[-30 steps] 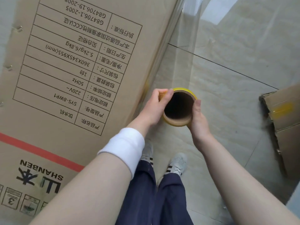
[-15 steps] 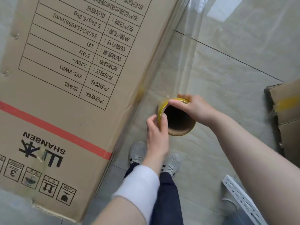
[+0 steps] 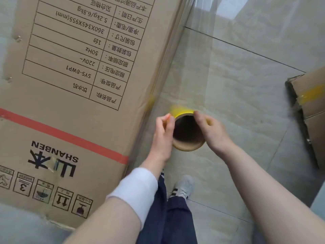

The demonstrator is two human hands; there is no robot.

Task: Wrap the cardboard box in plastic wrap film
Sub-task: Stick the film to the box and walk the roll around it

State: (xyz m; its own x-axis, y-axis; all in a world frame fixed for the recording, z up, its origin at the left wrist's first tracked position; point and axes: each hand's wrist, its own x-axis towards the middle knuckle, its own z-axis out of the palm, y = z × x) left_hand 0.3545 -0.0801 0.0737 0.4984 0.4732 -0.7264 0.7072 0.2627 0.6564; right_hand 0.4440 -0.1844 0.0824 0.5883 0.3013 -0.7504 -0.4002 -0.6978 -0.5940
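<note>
A tall cardboard box (image 3: 73,95) with printed tables and a red stripe fills the left side. A roll of plastic wrap film (image 3: 187,145) on a cardboard core with a yellow rim is seen end-on just right of the box's edge. My left hand (image 3: 162,136) grips the roll's left rim with thumb and fingers. My right hand (image 3: 211,131) holds the right rim, fingers curled over the top. A clear sheet of film (image 3: 198,55) stretches from the roll up along the box's right corner.
A second cardboard box (image 3: 311,106) with yellow tape lies at the right on the grey tiled floor (image 3: 246,81). My legs and shoes (image 3: 182,187) are below the roll.
The roll has stayed close to the box's right edge while both hands shifted their hold around its rim. The view has swung slightly, and the white rack at lower right is out of view.
</note>
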